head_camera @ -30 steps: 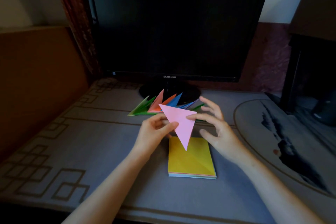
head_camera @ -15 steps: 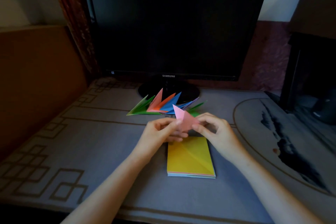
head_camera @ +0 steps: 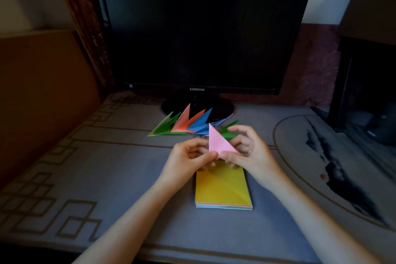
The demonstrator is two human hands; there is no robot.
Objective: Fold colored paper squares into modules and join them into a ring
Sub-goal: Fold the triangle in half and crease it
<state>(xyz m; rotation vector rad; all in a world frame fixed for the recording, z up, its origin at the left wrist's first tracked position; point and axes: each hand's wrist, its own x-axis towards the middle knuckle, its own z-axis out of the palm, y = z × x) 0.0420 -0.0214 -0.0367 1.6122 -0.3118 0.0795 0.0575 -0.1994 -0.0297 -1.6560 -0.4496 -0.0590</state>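
Pinching pink paper (head_camera: 218, 143), left hand (head_camera: 188, 161) and right hand (head_camera: 250, 152) grip below monitor (head_camera: 203, 28) reading "SAMSUNG".

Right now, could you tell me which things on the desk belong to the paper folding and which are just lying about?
In use:
- pink paper, pinched by left hand and right hand
- yellow-topped paper stack
- folded coloured modules

Lying about:
- dark monitor
- patterned desk cover
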